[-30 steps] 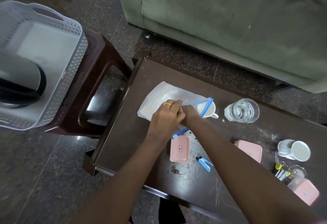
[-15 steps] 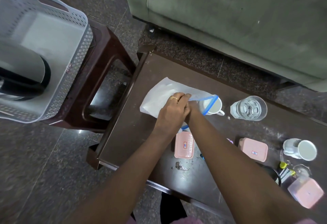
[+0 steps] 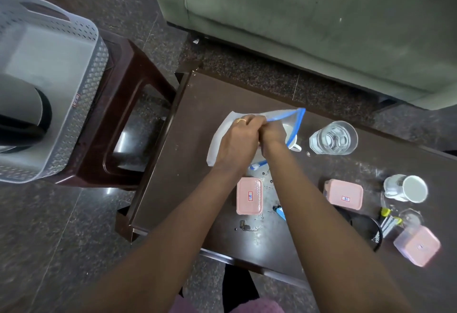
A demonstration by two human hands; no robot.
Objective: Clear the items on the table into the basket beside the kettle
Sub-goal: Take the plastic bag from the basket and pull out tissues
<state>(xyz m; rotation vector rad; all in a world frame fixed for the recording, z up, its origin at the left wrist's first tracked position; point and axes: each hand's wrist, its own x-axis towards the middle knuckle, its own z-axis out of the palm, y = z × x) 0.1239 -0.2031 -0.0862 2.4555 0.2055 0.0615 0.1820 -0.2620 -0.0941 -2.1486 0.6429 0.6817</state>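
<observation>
Because the zip bag [image 3: 282, 117] was thin, limp and nearly weightless, I had both hands closed on its blue-edged mouth, left hand [image 3: 238, 139] and right hand [image 3: 272, 133] touching, above the table [image 3: 205, 100]. I judged that stiffer rim the best hold; the slack film would slip from my fingers.

Zip bag's [image 3: 284, 119] blue-edged mouth now higher and wider between both hands, over the white cup [image 3: 293, 137].

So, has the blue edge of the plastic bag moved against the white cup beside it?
Yes. The blue edge of the plastic bag has shifted across the white cup toward the water glass.
</observation>
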